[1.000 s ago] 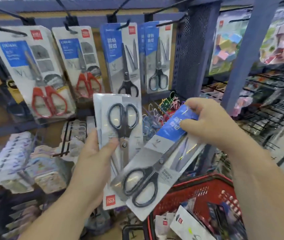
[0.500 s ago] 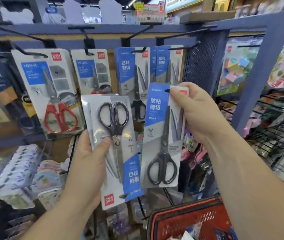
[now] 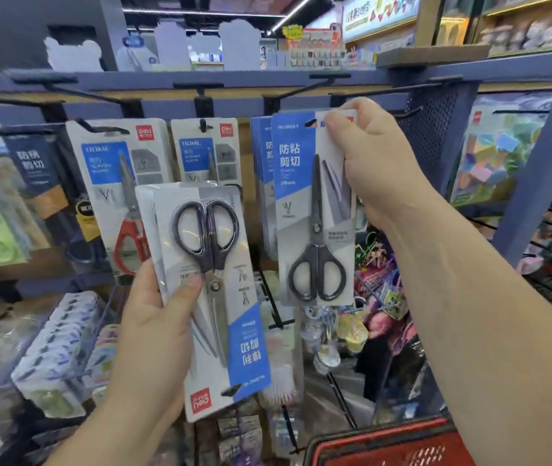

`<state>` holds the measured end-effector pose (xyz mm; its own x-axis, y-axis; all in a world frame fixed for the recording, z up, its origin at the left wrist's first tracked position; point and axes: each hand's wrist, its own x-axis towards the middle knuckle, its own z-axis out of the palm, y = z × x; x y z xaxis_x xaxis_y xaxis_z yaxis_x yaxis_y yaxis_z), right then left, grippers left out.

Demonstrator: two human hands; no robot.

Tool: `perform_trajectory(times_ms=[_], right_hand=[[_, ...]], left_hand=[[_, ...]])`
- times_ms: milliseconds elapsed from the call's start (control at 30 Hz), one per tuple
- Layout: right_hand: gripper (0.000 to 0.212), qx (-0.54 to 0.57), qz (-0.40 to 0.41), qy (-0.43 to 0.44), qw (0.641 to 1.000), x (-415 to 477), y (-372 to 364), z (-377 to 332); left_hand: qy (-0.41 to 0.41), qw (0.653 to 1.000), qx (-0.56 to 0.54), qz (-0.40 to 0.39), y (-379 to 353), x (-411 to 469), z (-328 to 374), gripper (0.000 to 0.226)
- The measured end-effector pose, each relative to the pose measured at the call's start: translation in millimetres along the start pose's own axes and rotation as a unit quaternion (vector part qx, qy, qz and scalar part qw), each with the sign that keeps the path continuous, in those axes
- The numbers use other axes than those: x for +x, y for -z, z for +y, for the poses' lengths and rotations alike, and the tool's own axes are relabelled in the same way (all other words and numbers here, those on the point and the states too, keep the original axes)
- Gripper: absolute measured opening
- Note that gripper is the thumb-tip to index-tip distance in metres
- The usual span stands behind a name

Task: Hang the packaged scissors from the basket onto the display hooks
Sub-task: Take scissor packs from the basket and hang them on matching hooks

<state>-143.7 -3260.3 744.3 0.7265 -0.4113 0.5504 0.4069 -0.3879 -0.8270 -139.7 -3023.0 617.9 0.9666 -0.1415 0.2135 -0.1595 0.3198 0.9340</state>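
My right hand point(image 3: 373, 163) pinches the top right corner of a blue and grey pack of black scissors point(image 3: 315, 210). That pack hangs upright, its hang hole level with a black display hook point(image 3: 305, 87) on the blue rack, in front of matching packs. My left hand point(image 3: 157, 334) grips a small stack of scissor packs point(image 3: 207, 290) held upside down, thumb across the front. The red basket point(image 3: 382, 445) shows only its rim at the bottom right.
Red-handled scissor packs point(image 3: 123, 193) hang on hooks to the left. A perforated blue panel point(image 3: 436, 136) and a blue post point(image 3: 543, 163) stand just right of my right hand. Small goods fill the shelves below, and wire racks stand to the far right.
My right hand turned the blue pack upright and raised it from over the basket to hook height. My left hand lifted its stack slightly. The camera tilted upward.
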Motion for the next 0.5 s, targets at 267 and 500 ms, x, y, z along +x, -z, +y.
perform_trajectory(times_ms=[267,500], right_hand=[[0.021,0.012,0.020,-0.001,1.000,22.5,-9.7,11.0],[0.025,-0.012,0.055,-0.048,0.997,49.9,-23.2,42.4]], left_hand=[[0.028,0.999,-0.018,-0.008,3.9,-2.8,0.2,0.026],[0.026,0.999,-0.032,-0.009,11.4,-1.6,3.2,0.027]])
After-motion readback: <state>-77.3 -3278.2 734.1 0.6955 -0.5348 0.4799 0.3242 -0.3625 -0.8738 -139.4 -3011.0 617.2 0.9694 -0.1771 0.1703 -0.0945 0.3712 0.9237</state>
